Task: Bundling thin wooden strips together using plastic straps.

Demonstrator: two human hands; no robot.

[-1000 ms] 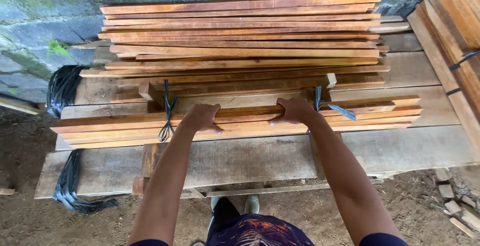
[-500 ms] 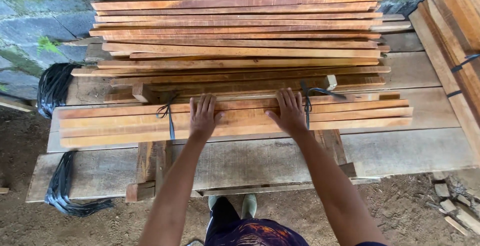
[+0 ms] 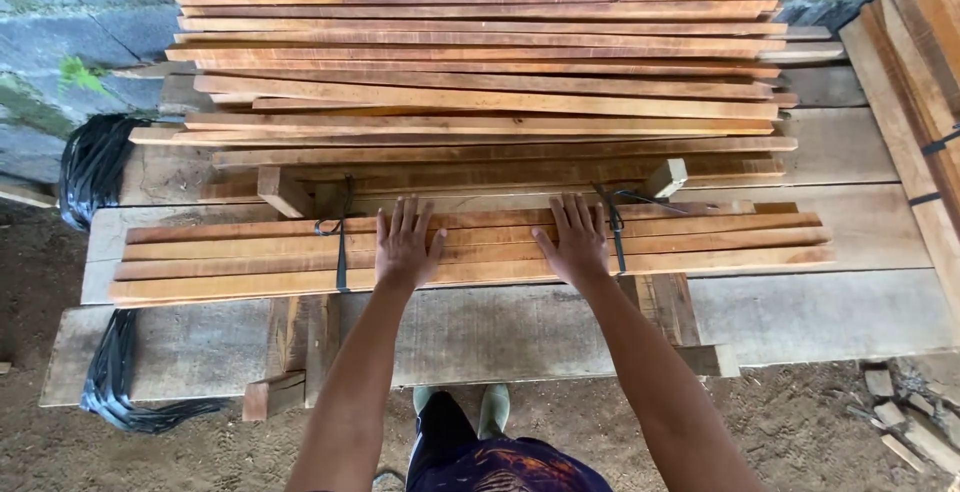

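A flat bundle of long reddish wooden slats (image 3: 220, 257) lies across a grey plank bench (image 3: 800, 312), bound by a black strap (image 3: 341, 257) left of the middle and another black strap (image 3: 614, 232) right of the middle. My left hand (image 3: 405, 244) rests palm down on the bundle with fingers spread, just right of the left strap. My right hand (image 3: 575, 240) lies flat on the same slats, just left of the right strap. Neither hand grips anything.
Behind the bundle lies a large loose pile of similar slats (image 3: 480, 62) against a stone wall. More strapped slats (image 3: 925, 92) lean at the right. Coils of black strapping (image 3: 90, 167) hang at the left, and another coil (image 3: 125, 392) at the bench's front corner. Wood offcuts (image 3: 900, 422) lie on the dirt floor.
My hands were gripping the bundle's near edge; now they lie flat and spread on top of it. The bundle sits slightly closer to me on the bench.
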